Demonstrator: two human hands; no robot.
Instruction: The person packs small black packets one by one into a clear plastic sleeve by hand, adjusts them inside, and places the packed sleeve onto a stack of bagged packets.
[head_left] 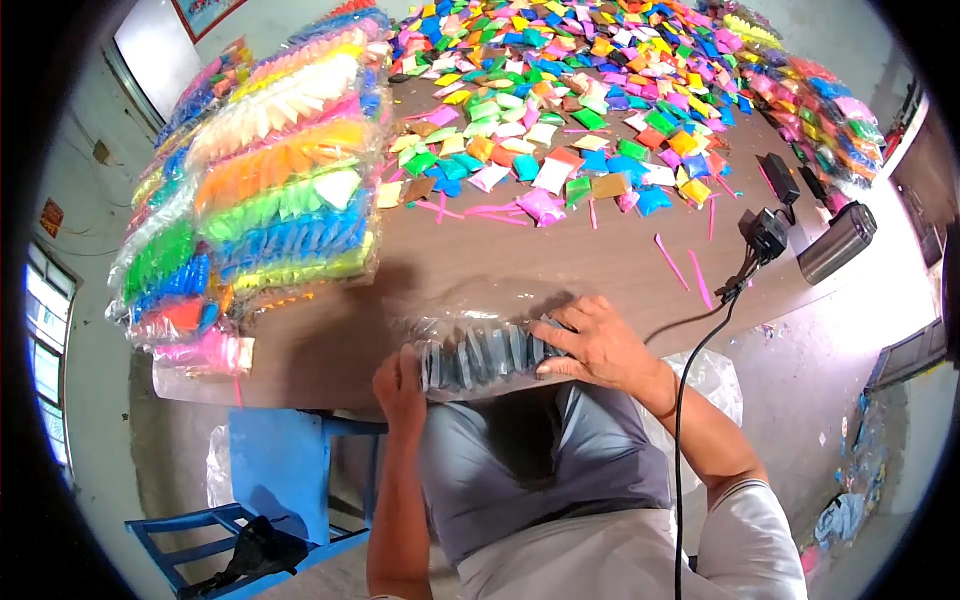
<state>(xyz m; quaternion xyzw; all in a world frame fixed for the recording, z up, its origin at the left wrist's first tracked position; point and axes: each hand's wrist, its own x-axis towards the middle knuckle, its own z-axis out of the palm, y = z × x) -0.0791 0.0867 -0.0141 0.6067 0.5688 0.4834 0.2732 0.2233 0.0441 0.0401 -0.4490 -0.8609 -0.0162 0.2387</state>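
Observation:
A clear plastic bag [478, 358] with a row of dark grey packets standing side by side in it lies at the table's near edge, in front of my lap. My left hand [400, 385] is closed at the bag's left end, with its fingers bent against the plastic. At the right end, my right hand [595, 345] grips the bag, its thumb and fingers around the last packets. Its fingertips partly hide those packets.
Filled clear bags of coloured packets [280, 170] are stacked at the left. Loose colourful packets [560, 100] cover the far table, with pink strips [670, 262] nearer. At the right are a metal flask [838, 243] and a black cable [690, 380]. A blue chair [280, 470] stands lower left.

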